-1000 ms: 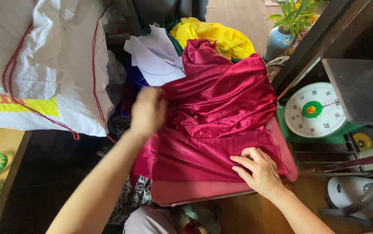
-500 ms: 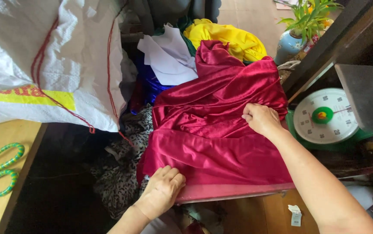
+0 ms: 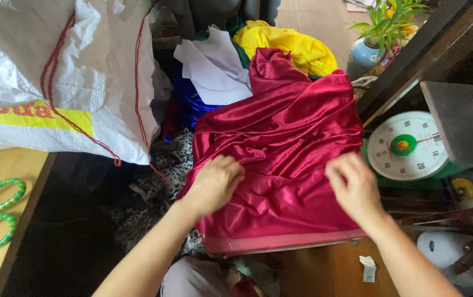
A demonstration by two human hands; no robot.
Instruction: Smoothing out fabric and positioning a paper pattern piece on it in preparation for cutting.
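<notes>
We see the scene in soft, even daylight that seems to come from the far side, where the floor is brightest. The red satin cloth (image 3: 280,148) throws pale sheen along its folds, without harsh glare. The white woven sack (image 3: 55,71) on the left is bright, nearly washed out. Under it, the near left falls into deep shadow. Both hands are slightly smeared by motion blur. Straight edges on the right lean and bow a little.

Left hand (image 3: 214,184), right hand (image 3: 354,187) bare; forearms unsleeved; no rings.
</notes>
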